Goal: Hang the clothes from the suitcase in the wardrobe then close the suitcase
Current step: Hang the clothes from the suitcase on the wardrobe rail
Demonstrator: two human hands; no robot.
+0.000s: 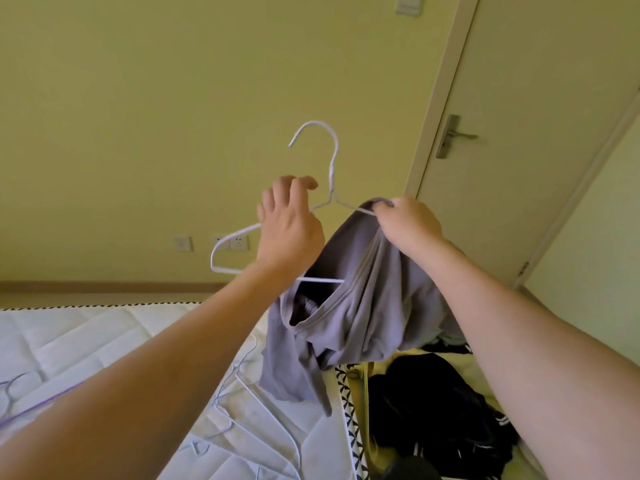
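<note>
Beside yellow walls [138,98], spare hangers [242,393] litter mattress [86,341].

A grey T-shirt [360,299] hangs bunched and partly threaded onto a white wire hanger [277,216], whose hook points up and whose left arm and bottom bar are bare. Below at the right, dark black clothes [433,410] lie heaped in the suitcase [358,410], its patterned edge showing.

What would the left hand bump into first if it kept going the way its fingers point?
The left hand points up and away, toward the yellow wall. Nothing shows between its fingertips and that wall, so the wall probably comes first. Depth is hard to judge here.
</note>
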